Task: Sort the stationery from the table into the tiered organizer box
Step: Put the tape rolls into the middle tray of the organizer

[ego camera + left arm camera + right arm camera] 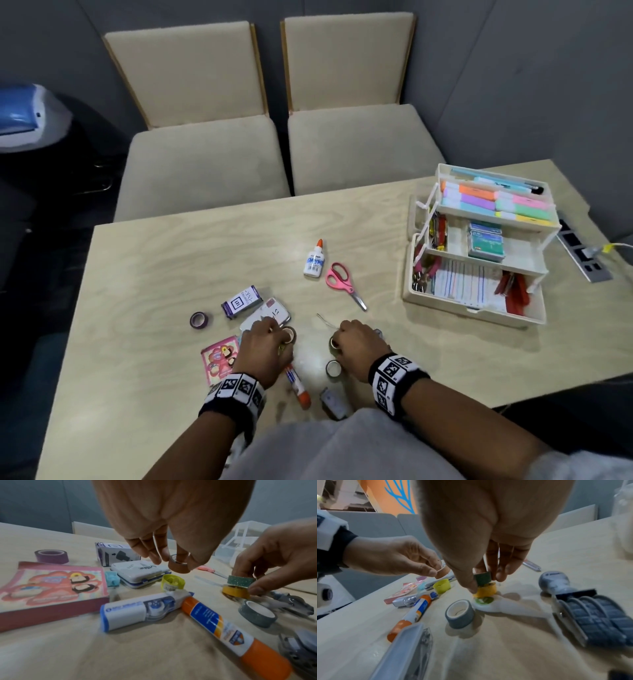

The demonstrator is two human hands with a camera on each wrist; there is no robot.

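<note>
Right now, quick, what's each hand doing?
Left hand: pinching a brown tape roll, lifted off the table.
Right hand: gripping a green tape roll stacked on a yellow one.

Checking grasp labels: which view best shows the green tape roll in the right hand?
Left wrist: the green tape roll shows side-on, pinched above a yellow roll. Right wrist shows it partly finger-covered; head view hides it.

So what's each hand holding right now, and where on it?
Left hand pinches a brown tape roll by its rim. Right hand pinches a green tape roll by its sides, atop a yellow roll.
</note>
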